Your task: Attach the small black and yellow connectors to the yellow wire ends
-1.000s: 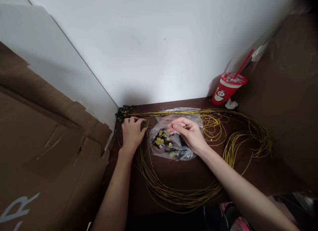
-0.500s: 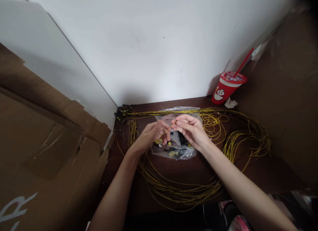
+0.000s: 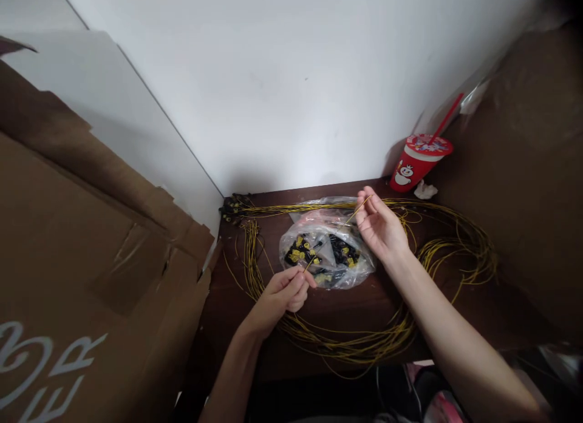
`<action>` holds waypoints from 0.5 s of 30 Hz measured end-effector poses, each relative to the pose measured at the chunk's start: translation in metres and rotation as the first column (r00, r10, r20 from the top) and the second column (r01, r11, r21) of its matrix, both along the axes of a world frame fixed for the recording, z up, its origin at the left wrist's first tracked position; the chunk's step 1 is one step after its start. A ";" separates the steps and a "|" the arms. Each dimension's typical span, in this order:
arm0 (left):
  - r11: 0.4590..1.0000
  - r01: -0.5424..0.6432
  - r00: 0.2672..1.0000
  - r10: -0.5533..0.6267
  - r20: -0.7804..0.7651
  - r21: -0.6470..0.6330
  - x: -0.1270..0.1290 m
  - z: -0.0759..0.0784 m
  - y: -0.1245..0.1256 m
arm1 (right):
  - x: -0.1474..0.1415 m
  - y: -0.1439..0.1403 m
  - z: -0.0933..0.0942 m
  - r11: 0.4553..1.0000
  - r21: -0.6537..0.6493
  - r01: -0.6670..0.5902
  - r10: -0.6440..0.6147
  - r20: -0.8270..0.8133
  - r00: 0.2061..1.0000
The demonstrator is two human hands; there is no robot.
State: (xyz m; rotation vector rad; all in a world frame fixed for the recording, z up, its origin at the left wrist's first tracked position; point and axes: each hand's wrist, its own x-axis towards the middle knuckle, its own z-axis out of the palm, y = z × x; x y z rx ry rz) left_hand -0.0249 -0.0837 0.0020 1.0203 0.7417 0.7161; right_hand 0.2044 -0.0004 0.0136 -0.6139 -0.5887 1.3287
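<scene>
A yellow wire (image 3: 331,239) is stretched above the plastic bag (image 3: 328,253), pinched by the left hand (image 3: 285,289) and the right hand (image 3: 380,226), and could be snagged on the coiled wires (image 3: 355,344) around the bag.

I read only part of one print: large white letters on the brown cardboard box (image 3: 91,259), well to the left of the red cup (image 3: 416,165). They run off the bottom left edge; "ER" is plain, with a curled letter above it. The red cup carries a white cartoon figure; its lid print is too small to read.
</scene>
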 end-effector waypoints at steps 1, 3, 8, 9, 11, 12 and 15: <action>0.999 -0.045 0.999 0.045 -0.001 0.019 0.002 -0.003 -0.002 | 0.000 -0.007 0.002 0.995 -0.005 -0.101 0.101 0.084 0.991; 0.994 -0.098 0.995 0.099 -0.014 0.057 0.007 -0.006 -0.005 | -0.007 -0.026 0.005 0.942 -0.071 -0.329 0.335 0.299 0.894; 0.967 -0.115 0.983 0.144 -0.111 0.229 0.016 -0.008 -0.008 | -0.041 -0.066 0.000 0.850 -0.097 -0.519 0.455 0.633 0.627; 0.957 -0.120 0.978 0.159 -0.133 0.265 0.018 -0.009 -0.008 | -0.046 -0.069 0.000 0.867 -0.066 -0.494 0.413 0.650 0.638; 0.941 -0.123 0.968 0.184 -0.172 0.315 0.020 -0.010 -0.008 | -0.048 -0.070 0.001 0.903 -0.026 -0.428 0.335 0.667 0.665; 0.937 -0.115 0.963 0.187 -0.194 0.330 0.021 -0.010 -0.009 | -0.046 -0.069 0.003 0.922 -0.018 -0.386 0.299 0.668 0.682; 0.932 -0.060 0.945 0.169 -0.280 0.359 0.022 -0.010 -0.010 | -0.028 -0.065 0.016 0.971 0.007 -0.241 0.176 0.663 0.728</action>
